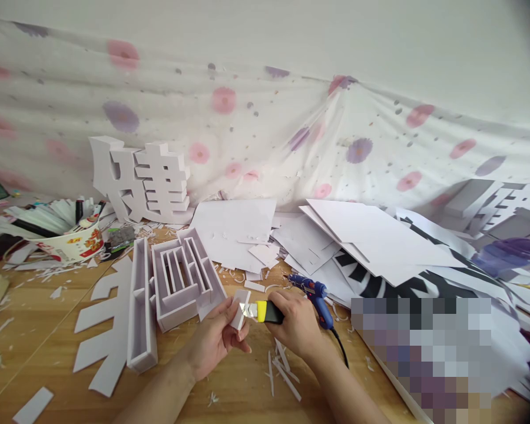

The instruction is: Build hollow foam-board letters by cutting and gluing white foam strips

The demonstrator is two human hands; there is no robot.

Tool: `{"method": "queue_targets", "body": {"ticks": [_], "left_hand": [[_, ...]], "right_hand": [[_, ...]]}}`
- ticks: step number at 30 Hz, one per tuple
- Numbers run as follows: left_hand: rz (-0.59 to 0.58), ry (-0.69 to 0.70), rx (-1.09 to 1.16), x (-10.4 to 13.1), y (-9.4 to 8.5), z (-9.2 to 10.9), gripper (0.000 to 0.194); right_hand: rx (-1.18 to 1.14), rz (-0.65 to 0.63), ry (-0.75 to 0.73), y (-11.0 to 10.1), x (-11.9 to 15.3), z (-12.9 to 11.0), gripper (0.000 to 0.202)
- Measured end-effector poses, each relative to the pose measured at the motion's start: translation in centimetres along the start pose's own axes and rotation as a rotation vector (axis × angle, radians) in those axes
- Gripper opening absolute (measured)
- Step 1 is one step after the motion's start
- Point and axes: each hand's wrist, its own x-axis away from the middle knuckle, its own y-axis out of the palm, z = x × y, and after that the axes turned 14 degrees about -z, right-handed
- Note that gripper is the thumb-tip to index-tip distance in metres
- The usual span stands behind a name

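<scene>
In the middle of the head view, my left hand point(216, 335) pinches a small white foam board piece point(239, 311) between thumb and fingers. My right hand point(298, 323) is closed round the black and yellow handle of a utility knife point(267, 311). The knife's blade points left and meets the piece at its right side; how deep it goes, I cannot tell. Just left of my left hand lies a hollow white foam board letter form point(176, 315) with thin inner walls. Right behind my right hand rests a blue glue gun point(309, 287) with its black cord.
A finished white character point(139, 179) stands against the plastic sheet at back left. A paper bucket point(77, 244) holds strips and pens. Flat cut foam shapes point(103, 330) lie left. Stacked white boards point(375, 238) lean at right, near a purple container point(507, 253). Thin offcuts point(287, 377) litter the wooden table.
</scene>
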Motion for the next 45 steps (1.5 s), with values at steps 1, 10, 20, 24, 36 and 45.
{"method": "queue_targets", "body": {"ticks": [1,10,20,24,36,45], "left_hand": [[-0.003,-0.002,-0.001,0.0,0.0,0.0,0.028],[0.146,0.015,0.009,-0.2,-0.1,0.0,0.03],[0.006,0.029,0.021,0.0,0.2,0.0,0.025],[-0.006,0.023,0.002,-0.1,0.1,-0.2,0.025],[-0.045,-0.028,-0.013,0.3,0.2,0.0,0.023],[-0.139,-0.038,0.014,0.6,-0.3,0.1,0.021]], "right_hand": [[-0.002,0.008,0.01,0.0,0.0,0.0,0.005],[-0.005,-0.018,-0.085,0.7,0.6,-1.0,0.009],[0.01,0.031,0.002,0.4,0.1,-0.1,0.006],[0.015,0.042,-0.012,0.1,0.3,-0.1,0.006],[0.026,0.063,0.01,0.1,0.1,-0.2,0.009],[-0.013,0.13,0.066,0.4,0.2,0.4,0.007]]}}
